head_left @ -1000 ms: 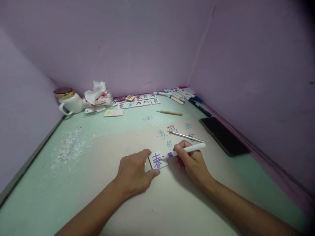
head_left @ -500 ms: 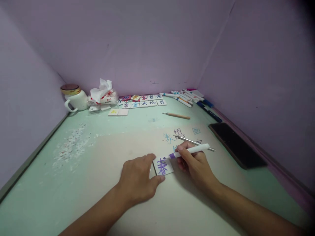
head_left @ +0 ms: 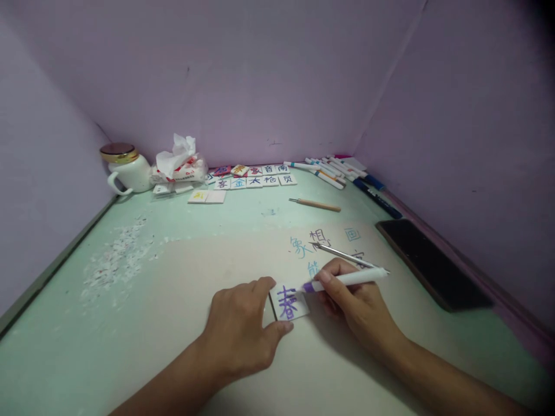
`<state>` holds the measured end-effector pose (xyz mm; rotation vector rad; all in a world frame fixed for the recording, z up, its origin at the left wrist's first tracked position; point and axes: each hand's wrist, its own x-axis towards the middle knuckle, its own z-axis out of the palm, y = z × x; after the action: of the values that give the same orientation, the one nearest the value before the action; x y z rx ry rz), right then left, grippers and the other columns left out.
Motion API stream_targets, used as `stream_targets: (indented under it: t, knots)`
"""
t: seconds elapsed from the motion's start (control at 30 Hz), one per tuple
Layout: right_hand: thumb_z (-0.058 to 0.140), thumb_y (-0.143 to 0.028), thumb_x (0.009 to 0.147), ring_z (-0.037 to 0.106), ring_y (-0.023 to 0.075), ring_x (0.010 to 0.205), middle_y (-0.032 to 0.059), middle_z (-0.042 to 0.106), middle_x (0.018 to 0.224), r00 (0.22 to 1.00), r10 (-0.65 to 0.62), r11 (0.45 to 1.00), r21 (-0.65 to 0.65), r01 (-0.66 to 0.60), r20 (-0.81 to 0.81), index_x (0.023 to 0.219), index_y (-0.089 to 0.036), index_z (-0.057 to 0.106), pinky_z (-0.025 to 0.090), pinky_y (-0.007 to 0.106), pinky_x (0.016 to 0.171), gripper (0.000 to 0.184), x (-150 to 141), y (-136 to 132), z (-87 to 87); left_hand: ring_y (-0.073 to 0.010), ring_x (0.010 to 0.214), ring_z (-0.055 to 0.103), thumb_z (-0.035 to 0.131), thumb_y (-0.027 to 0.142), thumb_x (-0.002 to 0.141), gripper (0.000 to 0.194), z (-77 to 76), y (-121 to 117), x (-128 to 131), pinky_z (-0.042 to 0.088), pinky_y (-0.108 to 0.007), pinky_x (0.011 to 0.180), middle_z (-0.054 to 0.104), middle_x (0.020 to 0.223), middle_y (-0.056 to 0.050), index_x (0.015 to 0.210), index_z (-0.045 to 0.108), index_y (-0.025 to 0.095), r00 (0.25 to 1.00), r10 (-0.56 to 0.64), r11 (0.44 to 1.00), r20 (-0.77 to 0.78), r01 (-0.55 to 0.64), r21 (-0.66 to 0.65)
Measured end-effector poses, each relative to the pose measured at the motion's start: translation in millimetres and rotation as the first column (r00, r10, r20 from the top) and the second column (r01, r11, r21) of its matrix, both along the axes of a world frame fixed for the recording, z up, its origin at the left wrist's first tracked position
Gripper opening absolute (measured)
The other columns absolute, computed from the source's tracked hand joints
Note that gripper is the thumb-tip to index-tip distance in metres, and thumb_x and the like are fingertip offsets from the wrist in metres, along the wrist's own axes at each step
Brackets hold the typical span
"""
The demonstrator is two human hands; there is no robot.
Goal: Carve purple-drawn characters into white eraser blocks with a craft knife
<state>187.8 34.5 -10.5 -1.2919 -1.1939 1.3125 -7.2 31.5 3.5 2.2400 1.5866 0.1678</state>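
Note:
A small square white tile point(head_left: 300, 309) bearing a purple Chinese character lies flat on the pale sheet. My left hand point(head_left: 240, 329) steadies it, with fingers at its far left corner and the thumb along its near edge. A dark strip runs along the tile's left side. Gripped in my right hand point(head_left: 351, 297) is a white marker point(head_left: 359, 277) with a purple front end, slanting down toward the tile's upper right. Whether its tip touches the tile I cannot tell. Just beyond that hand lies a slim metal craft knife point(head_left: 340, 253).
Colored characters point(head_left: 299, 247) mark the sheet. A wooden-handled carving tool point(head_left: 318, 204) lies behind. Lettered tiles point(head_left: 255, 182) and several markers point(head_left: 328, 179) sit by the back wall. Left are a lidded white mug point(head_left: 136, 173), tissues point(head_left: 182, 167) and shavings point(head_left: 117, 254); right, a phone point(head_left: 429, 263).
The camera view has shifted slightly. My right hand and the marker have moved a little to the right relative to the tile. My left hand keeps its hold on the tile.

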Motion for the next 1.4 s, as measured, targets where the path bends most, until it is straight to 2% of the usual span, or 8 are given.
stream_targets:
  t: [0.2,0.33,0.43,0.63,0.93,1.2,1.4]
  knots:
    - [0.05,-0.041,0.089,0.039,0.009,0.047,-0.005,0.047,0.052,0.991,0.085,0.983,0.151,-0.101,0.106,0.071,-0.02,0.048,0.03,0.023,0.045,0.027,-3.5,-4.1,-3.0,-0.0234,0.076,0.062,0.059,0.045,0.073,0.041,0.6,0.3,1.5,0.042,-0.035,0.065,0.069,0.092,-0.002,0.109,0.053,0.025,1.0,0.007,1.0,0.01,-0.007,-0.009]
    - [0.048,-0.039,0.089,0.038,0.0093,0.047,-0.0047,0.045,0.053,0.972,0.015,0.972,0.223,-0.069,0.234,0.069,-0.02,0.048,0.029,0.023,0.044,0.027,-3.7,-3.0,-2.1,-0.0231,0.076,0.062,0.059,0.045,0.074,0.039,0.3,1.1,1.0,0.041,-0.035,0.064,0.068,0.091,-0.001,0.107,0.053,0.025,1.0,-0.001,1.0,0.017,0.001,-0.01]
    - [0.047,-0.038,0.09,0.039,0.0098,0.046,-0.0045,0.044,0.053,0.969,-0.018,0.975,0.219,-0.037,0.246,0.068,-0.021,0.048,0.029,0.024,0.043,0.028,-3.6,-1.7,-1.8,-0.0236,0.076,0.062,0.058,0.046,0.074,0.038,0.0,1.2,0.2,0.04,-0.035,0.064,0.068,0.09,-0.001,0.107,0.053,0.026,1.0,-0.005,1.0,0.01,0.005,-0.002]
    - [0.047,-0.039,0.09,0.038,0.0106,0.049,-0.004,0.044,0.056,0.966,0.127,0.964,0.203,-0.174,0.226,0.072,-0.021,0.048,0.029,0.024,0.045,0.026,-5.8,-2.9,-2.8,-0.0231,0.074,0.062,0.058,0.046,0.074,0.039,-0.6,2.0,0.6,0.039,-0.034,0.062,0.068,0.087,-0.002,0.106,0.052,0.024,1.0,-0.014,1.0,0.006,0.014,-0.009]
    - [0.047,-0.039,0.09,0.038,0.0112,0.053,-0.0037,0.042,0.059,0.939,0.189,0.953,0.175,-0.246,0.286,0.073,-0.021,0.049,0.031,0.024,0.05,0.025,-6.6,-2.7,-2.7,-0.0228,0.073,0.062,0.059,0.046,0.073,0.038,0.1,1.7,0.8,0.04,-0.033,0.062,0.068,0.086,-0.001,0.103,0.052,0.024,1.0,-0.02,1.0,0.012,0.021,-0.011]
    - [0.048,-0.037,0.09,0.048,0.0125,0.059,-0.0009,0.054,0.065,0.933,0.222,0.941,0.188,-0.28,0.282,0.075,-0.021,0.052,0.036,0.024,0.053,0.022,-8.6,-2.4,1.2,-0.0224,0.071,0.062,0.06,0.047,0.073,0.038,-1.1,0.5,0.7,0.038,-0.033,0.06,0.068,0.083,-0.001,0.102,0.051,0.025,1.0,-0.019,1.0,0.015,0.019,0.005]
    - [0.049,-0.037,0.089,0.047,0.0122,0.058,-0.0009,0.054,0.064,0.931,0.23,0.943,0.172,-0.285,0.285,0.074,-0.021,0.053,0.035,0.024,0.052,0.022,-9.2,-2.3,0.4,-0.0214,0.071,0.062,0.059,0.047,0.073,0.036,-2.1,1.6,0.6,0.038,-0.032,0.061,0.068,0.084,-0.001,0.101,0.052,0.025,1.0,-0.017,1.0,0.015,0.017,-0.004]
